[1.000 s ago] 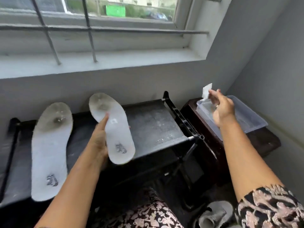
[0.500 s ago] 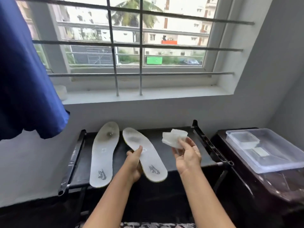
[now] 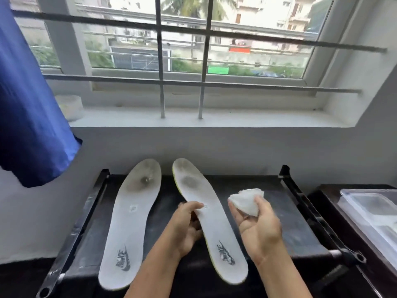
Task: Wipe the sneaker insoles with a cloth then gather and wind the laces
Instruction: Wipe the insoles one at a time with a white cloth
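Two white, grey-stained insoles are over a black rack. The left insole lies flat on the rack. My left hand grips the right insole at its left edge, thumb on top, holding it slightly tilted with a yellow-green rim showing. My right hand holds a crumpled white cloth just to the right of that insole, not touching it. No laces are in view.
A clear plastic box sits on a dark cabinet at the right. A blue fabric hangs at the upper left. Behind the rack is a white wall and a barred window with a sill.
My right hand brought the cloth from the plastic box over to the right insole and lowered it beside the insole. My left hand kept hold of that insole. The view rose toward the window.
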